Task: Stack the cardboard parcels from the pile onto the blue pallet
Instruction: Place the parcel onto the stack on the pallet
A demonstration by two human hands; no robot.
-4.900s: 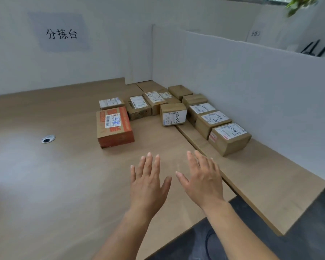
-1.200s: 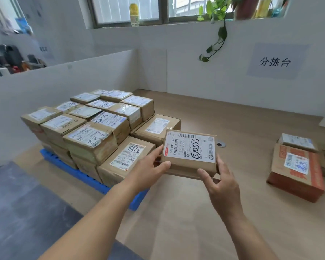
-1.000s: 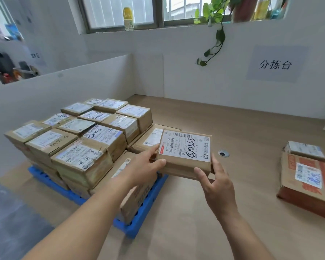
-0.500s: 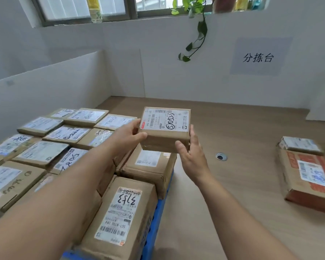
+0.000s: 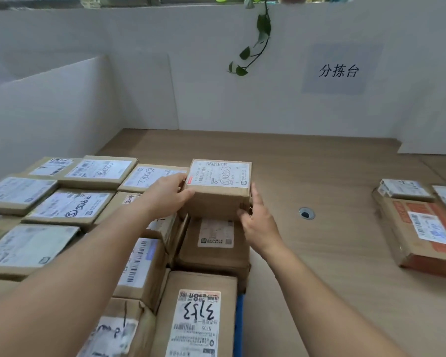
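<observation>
Head view: parcel [image 5: 218,189] held at the stack, 2 hands on it.

The left hand [image 5: 165,195] and right hand [image 5: 258,220] clasp the parcel by its 2 opposite side walls, just above a lower parcel [image 5: 214,243] at the right edge of the stack on the blue pallet [image 5: 239,328]; whether the 2 boxes touch is lost in blur. It looks light and stiff, so a hold low on the side walls, clear of the slick label, seems best.

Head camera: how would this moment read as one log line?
phase: placing | held parcel: over lower parcel, contact unclear | left hand: grips left side | right hand: grips right side
</observation>
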